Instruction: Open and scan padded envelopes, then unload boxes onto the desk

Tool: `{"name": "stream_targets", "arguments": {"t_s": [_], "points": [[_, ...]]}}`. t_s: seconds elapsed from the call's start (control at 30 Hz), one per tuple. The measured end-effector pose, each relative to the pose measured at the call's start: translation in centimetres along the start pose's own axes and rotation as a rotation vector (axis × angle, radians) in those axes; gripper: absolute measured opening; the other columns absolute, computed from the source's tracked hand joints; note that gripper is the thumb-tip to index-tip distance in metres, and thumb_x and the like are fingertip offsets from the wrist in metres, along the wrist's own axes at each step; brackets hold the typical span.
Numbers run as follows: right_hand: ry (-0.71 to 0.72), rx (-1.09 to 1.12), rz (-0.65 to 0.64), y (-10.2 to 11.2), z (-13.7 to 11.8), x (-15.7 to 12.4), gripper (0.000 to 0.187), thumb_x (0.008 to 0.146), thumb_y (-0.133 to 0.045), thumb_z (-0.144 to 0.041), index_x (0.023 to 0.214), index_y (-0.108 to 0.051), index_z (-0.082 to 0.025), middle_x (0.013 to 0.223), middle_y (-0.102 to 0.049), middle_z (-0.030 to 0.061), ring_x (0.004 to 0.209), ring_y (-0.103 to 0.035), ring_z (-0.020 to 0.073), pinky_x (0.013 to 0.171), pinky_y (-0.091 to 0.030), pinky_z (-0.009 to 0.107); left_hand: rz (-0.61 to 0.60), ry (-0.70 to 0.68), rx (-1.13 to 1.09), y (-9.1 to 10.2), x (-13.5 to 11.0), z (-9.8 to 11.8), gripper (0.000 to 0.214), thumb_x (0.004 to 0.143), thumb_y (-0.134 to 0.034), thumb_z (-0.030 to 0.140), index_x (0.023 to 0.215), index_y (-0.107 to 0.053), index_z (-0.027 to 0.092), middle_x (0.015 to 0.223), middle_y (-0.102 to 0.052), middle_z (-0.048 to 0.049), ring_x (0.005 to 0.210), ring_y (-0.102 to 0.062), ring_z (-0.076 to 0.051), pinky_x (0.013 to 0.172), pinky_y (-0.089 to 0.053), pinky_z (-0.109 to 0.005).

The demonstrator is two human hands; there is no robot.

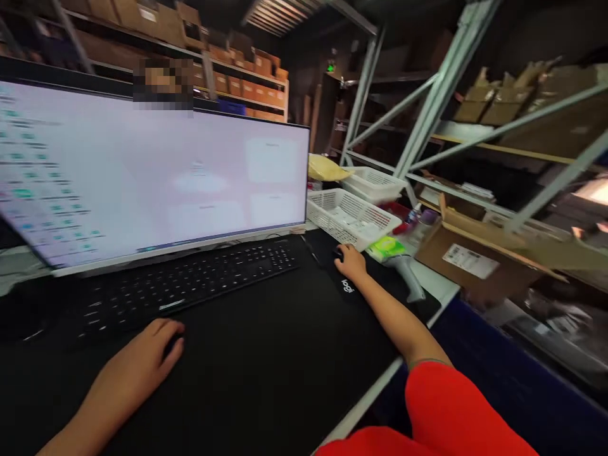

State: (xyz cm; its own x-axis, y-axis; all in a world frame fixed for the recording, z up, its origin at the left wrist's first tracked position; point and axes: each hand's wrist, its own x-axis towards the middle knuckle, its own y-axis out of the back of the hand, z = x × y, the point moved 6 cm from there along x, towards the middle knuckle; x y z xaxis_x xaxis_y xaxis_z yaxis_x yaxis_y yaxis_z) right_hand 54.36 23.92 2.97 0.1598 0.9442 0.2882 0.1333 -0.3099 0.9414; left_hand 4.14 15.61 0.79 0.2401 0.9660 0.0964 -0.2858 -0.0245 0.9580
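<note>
Through the far camera I'm seeing my right hand (350, 261) holding the mouse (339, 254) — it's sitting on the black mat (247, 361) near the white basket (351, 218). My left hand (147, 354) is curling loosely, thumb apart — near the keyboard (199, 282).

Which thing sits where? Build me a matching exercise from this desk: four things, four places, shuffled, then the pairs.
1. Bare left hand
2. Bare right hand
3. Long black keyboard
4. Grey curved scanner-like device

A. On the small black mouse
B. Right of the right hand
C. At the keyboard's near edge
D. Between the wide lit monitor and the left hand

Pairs: 1-C, 2-A, 3-D, 4-B
</note>
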Motion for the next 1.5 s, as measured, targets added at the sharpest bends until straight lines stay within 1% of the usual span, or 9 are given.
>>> {"name": "stream_targets", "arguments": {"t_s": [0.13,0.23,0.33,0.43,0.53,0.73,0.93,1.33,1.5], "points": [[-0.017,-0.038,-0.004,-0.1,0.5,0.0,0.056,0.09,-0.06,-0.029,0.146,-0.054,-0.026,0.134,-0.061,0.0109,0.112,-0.063,0.0259,0.096,-0.05,0.035,-0.008,0.026,0.015,-0.7,0.6,-1.3,0.047,0.093,-0.029,0.052,0.109,-0.062,0.024,0.123,-0.064,-0.0089,0.106,-0.066,-0.025,0.093,-0.053,-0.04],[-0.016,-0.03,0.006,-0.3,0.6,-0.1,0.057,0.089,-0.061,-0.031,0.146,-0.055,-0.028,0.133,-0.062,0.0096,0.109,-0.064,0.0256,0.092,-0.051,0.035,-0.052,0.044,0.012,-1.4,0.8,-2.4,0.046,0.092,-0.033,0.056,0.11,-0.063,0.027,0.123,-0.065,-0.0071,0.1,-0.068,-0.024,0.088,-0.055,-0.038],[-0.009,-0.016,0.02,-0.3,0.6,-0.1,0.055,0.09,-0.062,-0.032,0.144,-0.056,-0.029,0.133,-0.062,0.0084,0.109,-0.064,0.0257,0.091,-0.051,0.034,-0.068,0.065,0.012,-1.7,1.0,-3.2,0.045,0.091,-0.035,0.057,0.109,-0.064,0.029,0.123,-0.065,-0.0061,0.1,-0.069,-0.025,0.086,-0.056,-0.037],[0.001,-0.012,0.019,-0.3,0.5,-0.1,0.05,0.09,-0.06,-0.031,0.141,-0.059,-0.028,0.133,-0.061,0.0083,0.108,-0.064,0.0251,0.09,-0.051,0.034,-0.071,0.063,0.024,-1.4,0.9,-2.9,0.045,0.092,-0.033,0.056,0.109,-0.063,0.028,0.122,-0.065,-0.0067,0.099,-0.069,-0.024,0.087,-0.056,-0.038],[-0.005,-0.011,0.014,-0.3,0.5,-0.1,0.046,0.091,-0.059,-0.03,0.136,-0.061,-0.026,0.134,-0.06,0.0084,0.107,-0.064,0.0249,0.09,-0.051,0.035,-0.089,0.066,0.034,-0.8,0.6,-1.7,0.046,0.092,-0.033,0.056,0.11,-0.063,0.027,0.124,-0.064,-0.0069,0.099,-0.068,-0.024,0.088,-0.056,-0.038],[-0.017,0.008,0.002,-0.4,0.6,0.0,0.042,0.091,-0.058,-0.031,0.132,-0.062,-0.027,0.133,-0.059,0.0083,0.112,-0.063,0.0265,0.09,-0.05,0.036,-0.02,0.061,0.037,0.5,0.0,0.1,0.047,0.09,-0.031,0.053,0.108,-0.063,0.023,0.123,-0.065,-0.0086,0.107,-0.067,-0.026,0.084,-0.055,-0.037],[-0.008,-0.008,-0.007,-0.5,0.4,0.0,0.041,0.091,-0.057,-0.031,0.132,-0.062,-0.027,0.136,-0.057,0.0087,0.112,-0.062,0.0273,0.091,-0.05,0.036,-0.032,0.065,0.039,0.2,-0.1,-0.1,0.048,0.091,-0.031,0.052,0.111,-0.064,0.023,0.125,-0.064,-0.0083,0.109,-0.066,-0.025,0.083,-0.054,-0.034],[-0.004,0.004,0.036,-0.4,0.5,0.0,0.042,0.088,-0.058,-0.03,0.129,-0.064,-0.027,0.137,-0.057,0.008,0.108,-0.064,0.0269,0.089,-0.05,0.035,-0.049,0.054,0.039,0.1,0.1,0.0,0.049,0.092,-0.031,0.051,0.112,-0.063,0.021,0.126,-0.063,-0.0099,0.11,-0.065,-0.025,0.092,-0.053,-0.039],[-0.004,0.034,0.039,-0.7,0.8,0.2,0.048,0.087,-0.06,-0.031,0.135,-0.06,-0.025,0.137,-0.057,0.0095,0.107,-0.064,0.0262,0.09,-0.051,0.035,-0.019,0.027,0.027,-0.4,0.2,-0.9,0.049,0.092,-0.032,0.054,0.112,-0.064,0.022,0.125,-0.064,-0.0095,0.109,-0.065,-0.025,0.09,-0.053,-0.038]]}}
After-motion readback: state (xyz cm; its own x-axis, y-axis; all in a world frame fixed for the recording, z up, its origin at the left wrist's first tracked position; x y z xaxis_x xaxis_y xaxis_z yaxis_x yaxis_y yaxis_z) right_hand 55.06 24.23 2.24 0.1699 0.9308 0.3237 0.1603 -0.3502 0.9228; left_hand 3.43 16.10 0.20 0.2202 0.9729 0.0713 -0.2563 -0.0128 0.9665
